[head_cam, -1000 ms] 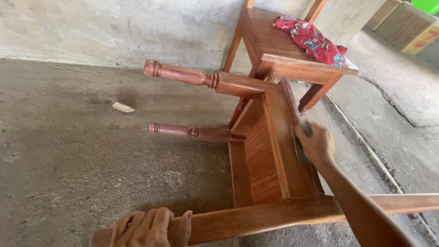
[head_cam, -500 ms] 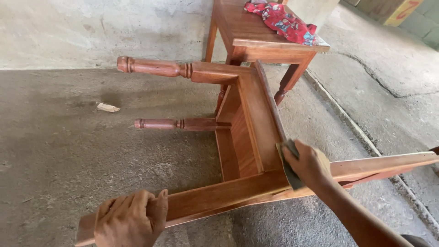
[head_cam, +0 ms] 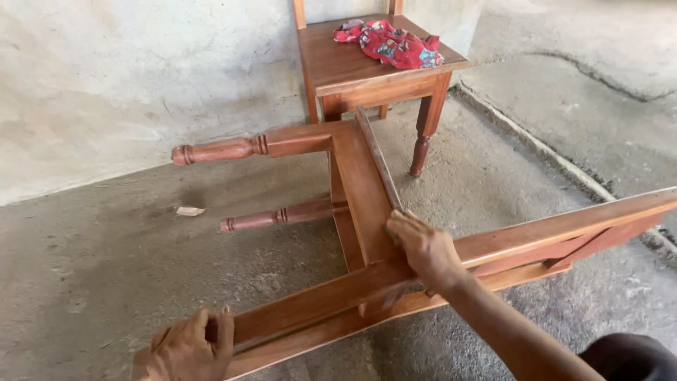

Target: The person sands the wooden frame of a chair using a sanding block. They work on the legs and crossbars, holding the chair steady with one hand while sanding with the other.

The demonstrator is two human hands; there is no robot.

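Observation:
A brown wooden chair lies on its side on the concrete floor, its two turned front legs pointing left. My left hand grips the end of the long back post at the bottom left. My right hand presses down on the side rail where it meets the back post; a small dark pad seems to lie under the fingers, mostly hidden.
A second wooden chair stands upright against the wall behind, with a crumpled red patterned cloth on its seat. A pale scrap lies on the floor at the left. A raised concrete edge runs along the right.
My right hand has slid down the side rail toward me, to the joint with the back post. My left hand kept its grip on the post end. The view shifted right.

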